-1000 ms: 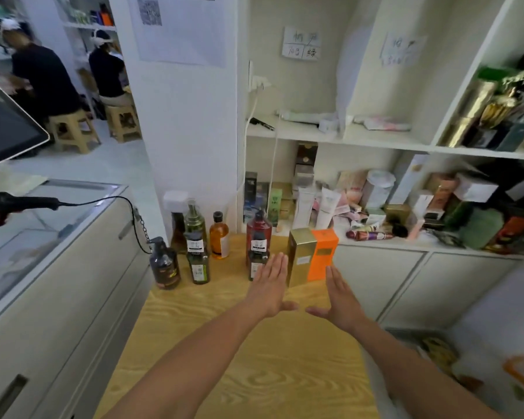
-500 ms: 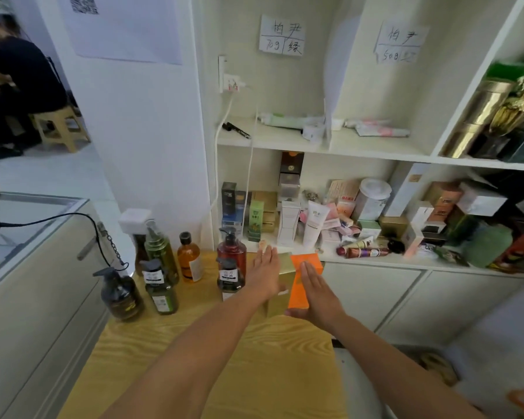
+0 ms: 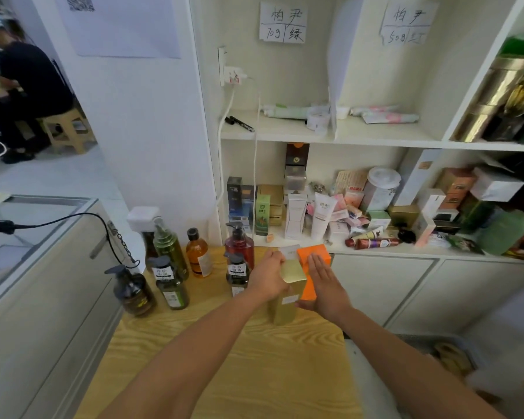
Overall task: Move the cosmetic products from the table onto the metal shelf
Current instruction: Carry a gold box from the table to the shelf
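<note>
our left hand [image 3: 268,276] has its fingers curled over the upper left edge of the gold box [image 3: 285,309], thumb side toward us, so it grips that box near the top. our right hand [image 3: 324,285] is flat, fingers straight and together, palm pressed against the near right face of the orange box [image 3: 312,252]; it pinches nothing. the two boxes are touching side by side, gold on the left and orange on the right, so between them our hands squeeze the pair as one block.

both boxes stand with their long axis upright on the wooden table [image 3: 254,373], near its far right corner; the gold one looks slightly tilted toward us, though the wide lens makes that hard to judge. each hand is nearest its own box, with neither arm crossed.

the relation that matters next: the white shelving [image 3: 285,131] lies straight ahead and above the boxes, just beyond the table's far edge. we take it to be the destination, though we cannot tell whether it is metal. its lower level is crowded with cartons and tubes, so the lift likely needs to go up and forward to a free spot.

left of our grip, the pump bottles [image 3: 239,246] stand in a cluster on the table, just beside the left wrist, not yet moved.
</note>
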